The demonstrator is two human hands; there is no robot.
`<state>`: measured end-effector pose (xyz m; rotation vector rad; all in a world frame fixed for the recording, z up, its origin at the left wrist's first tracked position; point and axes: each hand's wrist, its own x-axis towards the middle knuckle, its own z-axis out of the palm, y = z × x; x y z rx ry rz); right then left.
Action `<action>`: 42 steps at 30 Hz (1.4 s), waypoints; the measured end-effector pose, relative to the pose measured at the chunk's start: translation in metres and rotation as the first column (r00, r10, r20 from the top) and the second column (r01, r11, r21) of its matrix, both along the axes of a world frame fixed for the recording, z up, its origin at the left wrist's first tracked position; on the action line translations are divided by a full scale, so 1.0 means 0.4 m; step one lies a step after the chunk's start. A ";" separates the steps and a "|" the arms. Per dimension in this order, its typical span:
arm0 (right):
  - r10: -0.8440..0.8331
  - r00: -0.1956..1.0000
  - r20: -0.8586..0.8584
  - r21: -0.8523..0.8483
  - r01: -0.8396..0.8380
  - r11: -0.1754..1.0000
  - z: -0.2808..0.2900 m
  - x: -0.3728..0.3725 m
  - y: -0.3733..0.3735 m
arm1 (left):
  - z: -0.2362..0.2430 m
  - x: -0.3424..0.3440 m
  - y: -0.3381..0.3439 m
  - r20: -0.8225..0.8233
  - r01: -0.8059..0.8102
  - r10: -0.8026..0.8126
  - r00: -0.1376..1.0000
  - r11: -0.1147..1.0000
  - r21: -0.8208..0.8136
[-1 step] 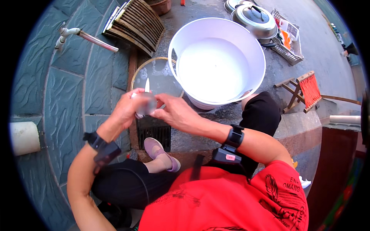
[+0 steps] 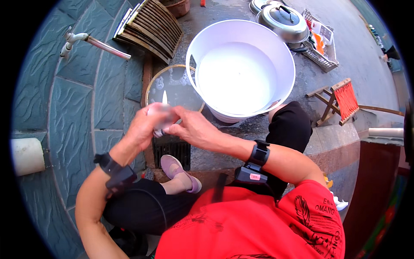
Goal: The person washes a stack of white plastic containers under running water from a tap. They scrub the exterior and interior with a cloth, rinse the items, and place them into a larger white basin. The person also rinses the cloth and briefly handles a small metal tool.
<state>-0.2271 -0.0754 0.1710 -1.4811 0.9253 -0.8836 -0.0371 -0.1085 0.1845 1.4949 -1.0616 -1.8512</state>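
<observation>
My left hand (image 2: 143, 126) is closed around a slim utensil with a white pointed tip (image 2: 164, 97). The tip sticks up past the fingers, while pale ends (image 2: 158, 132) show below them. A blur and my fingers hide its middle, so its exact kind cannot be made out. My right hand (image 2: 194, 125) meets the left one, its fingers and thumb bent against the same utensil. Just beyond both hands stands a round basin of cloudy, sudsy water (image 2: 183, 91) with a yellowish rim. A large white tub (image 2: 206, 101) holding pale liquid rises beside it on the right.
Slatted boards (image 2: 148, 30) lean behind the basin, near a wall tap with a pipe (image 2: 105, 46). Lidded metal pots (image 2: 284, 21) and a grey crate (image 2: 324, 63) stand at the back right. A folding stool (image 2: 345, 101) is at the right; a drain grate (image 2: 172, 154) lies below my hands.
My right hand has shifted slightly left, and its fingers now lie closer over the utensil. The left hand stays nearly in place. The whole view has moved a little.
</observation>
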 end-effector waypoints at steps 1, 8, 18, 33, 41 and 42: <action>0.003 1.000 0.025 0.024 -0.004 1.000 -0.012 0.003 0.011 | 0.008 -0.021 0.028 -0.046 -0.034 0.034 0.998 0.999 0.007; -0.030 0.996 0.085 0.299 0.003 0.954 -0.042 -0.009 0.034 | 0.030 -0.057 0.085 -0.125 0.036 -0.025 0.992 0.995 0.088; -0.109 0.892 0.439 0.317 -0.040 0.948 -0.031 -0.006 0.027 | 0.080 0.047 -0.028 -0.444 0.027 -0.025 0.896 1.000 -0.002; -0.175 0.959 0.225 0.343 0.090 0.935 0.000 -0.007 0.008 | 0.090 0.029 -0.040 -0.444 0.002 -0.062 0.894 0.991 -0.135; -0.159 0.984 0.083 0.278 0.130 0.952 -0.013 -0.032 0.038 | 0.069 0.198 -0.111 -0.408 -0.263 0.194 0.892 0.957 -0.119; -0.201 0.976 0.089 0.242 0.174 0.954 -0.011 -0.027 0.041 | 0.080 0.172 -0.100 -0.398 -0.216 0.150 0.905 0.968 -0.126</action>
